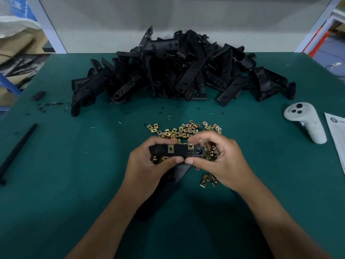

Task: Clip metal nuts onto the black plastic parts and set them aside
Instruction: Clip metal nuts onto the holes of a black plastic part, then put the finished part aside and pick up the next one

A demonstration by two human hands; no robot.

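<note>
Above the green desk (74, 165), the left hand (147, 165) gripped a black plastic part (180, 151) with one nut (170, 148) clipped on. The right hand (214, 157) pinched a second nut (190, 146) into place. A large pile of parts (177, 71) remained, seemingly undone.

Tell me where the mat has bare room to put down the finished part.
Bare mat lies between the rod and the left hand, and between the nuts and the controller. The back is crowded by the pile.
</note>
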